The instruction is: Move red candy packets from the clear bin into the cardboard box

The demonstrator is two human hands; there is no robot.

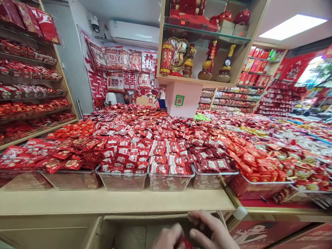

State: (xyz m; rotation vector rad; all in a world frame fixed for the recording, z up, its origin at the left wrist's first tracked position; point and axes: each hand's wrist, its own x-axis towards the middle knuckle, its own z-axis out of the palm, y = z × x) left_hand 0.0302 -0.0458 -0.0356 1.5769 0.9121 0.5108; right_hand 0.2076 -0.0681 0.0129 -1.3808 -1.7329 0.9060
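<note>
At the bottom of the view both hands are over an open cardboard box [145,217]. My left hand [167,238] is blurred, its fingers curled against a small red packet [186,243] that shows only in part. To its right is my right hand [210,230], thumb and fingers apart, close to that packet and by the box's right side. Whether the right hand touches the packet cannot be made out. Part of the box's inside shows as bare cardboard on the left; the rest is hidden by the hands and the frame edge.
Beyond the box runs a pale wooden counter edge [116,202]. Clear plastic bins [123,181] heaped with red packets line it. A white corner knob [240,212] sits to the right. Shelves [33,83] stand left, and a display cabinet [207,81] rises above the middle.
</note>
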